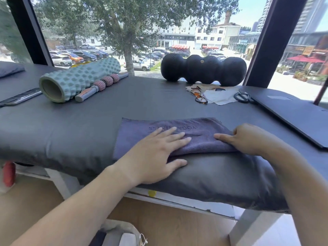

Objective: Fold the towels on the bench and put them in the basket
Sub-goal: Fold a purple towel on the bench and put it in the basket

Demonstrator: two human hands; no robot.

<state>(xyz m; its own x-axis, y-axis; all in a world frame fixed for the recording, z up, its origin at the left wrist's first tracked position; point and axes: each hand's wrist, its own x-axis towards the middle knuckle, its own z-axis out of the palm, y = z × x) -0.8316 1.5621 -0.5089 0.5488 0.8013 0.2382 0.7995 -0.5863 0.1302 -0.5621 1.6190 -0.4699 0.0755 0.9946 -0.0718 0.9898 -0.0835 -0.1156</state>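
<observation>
The towel lay lengthwise across the counter, left hand flat on it, right hand pinching its right end.

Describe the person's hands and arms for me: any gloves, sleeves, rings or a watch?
Both are bare. The left hand and right hand wear no gloves, and no rings show on the visible fingers. No watch or band shows on either wrist, and both forearms run uncovered to the frame edge, so no sleeve is visible. Nails look short and unpainted.
</observation>
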